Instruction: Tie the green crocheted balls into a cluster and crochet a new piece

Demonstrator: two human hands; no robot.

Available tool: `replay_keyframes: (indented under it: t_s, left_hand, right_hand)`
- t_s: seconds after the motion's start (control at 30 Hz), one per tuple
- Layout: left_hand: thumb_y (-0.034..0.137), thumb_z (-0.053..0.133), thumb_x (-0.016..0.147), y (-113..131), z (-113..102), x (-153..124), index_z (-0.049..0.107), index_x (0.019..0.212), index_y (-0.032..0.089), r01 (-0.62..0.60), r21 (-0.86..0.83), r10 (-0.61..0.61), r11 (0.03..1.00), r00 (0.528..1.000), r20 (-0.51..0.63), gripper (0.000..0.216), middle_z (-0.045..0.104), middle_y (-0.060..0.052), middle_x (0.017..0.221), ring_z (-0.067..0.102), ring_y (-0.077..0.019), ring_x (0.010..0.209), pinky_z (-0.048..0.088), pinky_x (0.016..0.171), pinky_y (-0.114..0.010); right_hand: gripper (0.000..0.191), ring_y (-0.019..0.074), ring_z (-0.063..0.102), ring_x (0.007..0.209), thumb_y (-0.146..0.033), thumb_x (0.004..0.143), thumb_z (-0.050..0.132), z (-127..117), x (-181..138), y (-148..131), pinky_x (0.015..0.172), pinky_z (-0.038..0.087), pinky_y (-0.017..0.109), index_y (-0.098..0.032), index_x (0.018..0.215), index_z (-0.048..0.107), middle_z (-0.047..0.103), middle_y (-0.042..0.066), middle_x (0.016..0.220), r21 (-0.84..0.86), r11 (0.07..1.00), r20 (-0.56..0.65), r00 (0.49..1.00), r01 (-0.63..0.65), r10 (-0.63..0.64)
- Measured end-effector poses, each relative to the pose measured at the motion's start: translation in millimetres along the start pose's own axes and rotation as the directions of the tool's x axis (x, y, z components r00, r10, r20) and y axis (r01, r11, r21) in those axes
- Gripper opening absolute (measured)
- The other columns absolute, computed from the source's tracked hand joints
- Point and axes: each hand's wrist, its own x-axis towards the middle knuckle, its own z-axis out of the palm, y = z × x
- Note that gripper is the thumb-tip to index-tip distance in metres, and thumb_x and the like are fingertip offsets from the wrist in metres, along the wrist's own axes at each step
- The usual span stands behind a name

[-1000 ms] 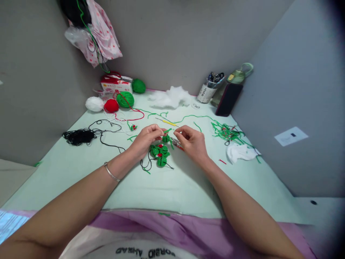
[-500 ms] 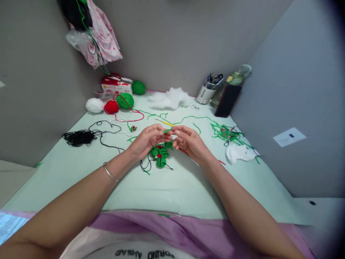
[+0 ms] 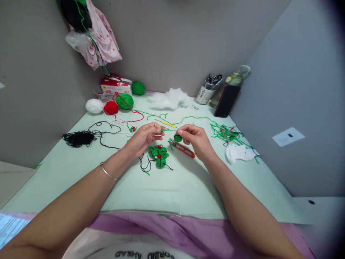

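Observation:
My right hand pinches a small round green crocheted piece between thumb and fingertips. A short green yarn strand stretches from it to my left hand, whose thumb and forefinger close on the strand's other end. Below the right hand lie orange-handled thread snips with their blades pointing left. Several green crocheted pieces with red and white bits rest between the hands, black yarn trailing from them. Just beyond the fingers is a yellow-handled crochet hook.
Black yarn lies left. White, red and green yarn balls sit at the back left near a box. White stuffing, a pen cup and a phone stand behind; green scraps lie right.
My hands have moved apart, drawing the green yarn out between them. The round green piece now shows under my right fingers, and the snips are more exposed.

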Motion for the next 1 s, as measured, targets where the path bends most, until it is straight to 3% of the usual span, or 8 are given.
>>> replay_keyframes:
  t_s: [0.17,0.43,0.63,0.9,1.0]
  left_hand:
    - [0.015,0.066,0.077,-1.0,-0.1,1.8,0.057,0.074,0.017,0.023,-0.105,-0.024,0.994,1.000,-0.009,0.010,0.069,-0.003,0.094,0.067,-0.0115,0.078,0.054,0.078,-0.025]
    - [0.022,0.064,0.088,-6.2,5.4,0.4,0.057,0.081,0.018,0.010,-0.126,-0.001,0.992,0.998,0.070,0.010,0.066,0.000,0.086,0.069,-0.0131,0.082,0.055,0.085,-0.026]
    - [0.027,0.064,0.089,-10.8,6.4,-1.7,0.058,0.083,0.019,0.042,-0.065,-0.033,0.997,0.989,0.146,0.012,0.067,-0.001,0.087,0.068,-0.0138,0.080,0.055,0.080,-0.027]
    - [0.031,0.064,0.091,-18.6,11.1,-5.3,0.060,0.084,0.019,0.076,0.078,-0.096,0.994,0.951,0.294,0.014,0.067,-0.003,0.090,0.068,-0.0152,0.082,0.054,0.082,-0.030]
    - [0.032,0.066,0.090,-18.3,11.3,-4.7,0.060,0.083,0.019,0.085,0.075,-0.101,0.994,0.959,0.266,0.016,0.068,-0.004,0.092,0.068,-0.0153,0.082,0.054,0.082,-0.030]
  right_hand:
    - [0.027,0.0080,0.032,0.052,-0.043,0.076,0.076,4.2,-4.2,-4.0,0.048,0.025,0.024,-0.017,0.074,0.069,0.050,-0.004,0.058,-0.069,0.998,0.024,1.000,-0.004,0.006]
    - [0.032,0.0088,0.044,0.053,-0.049,0.087,0.065,9.7,-10.9,-7.1,0.049,0.034,0.023,-0.018,0.087,0.071,0.066,0.002,0.073,-0.074,0.997,0.207,0.977,-0.037,0.052]
    - [0.033,0.0109,0.050,0.052,-0.049,0.086,0.067,13.1,-12.4,-8.9,0.050,0.038,0.023,-0.019,0.098,0.072,0.057,-0.003,0.057,-0.053,0.998,0.142,0.989,-0.034,0.041]
    - [0.023,0.0066,0.044,0.045,-0.039,0.078,0.073,12.0,-8.7,-7.9,0.042,0.029,0.021,-0.017,0.075,0.065,0.062,-0.002,0.060,-0.052,0.991,0.090,0.988,-0.124,0.128]
    - [0.020,0.0059,0.038,0.040,-0.037,0.078,0.072,9.8,-7.6,-6.5,0.039,0.024,0.020,-0.018,0.076,0.066,0.055,-0.005,0.051,-0.033,0.987,0.078,0.985,-0.155,0.157]
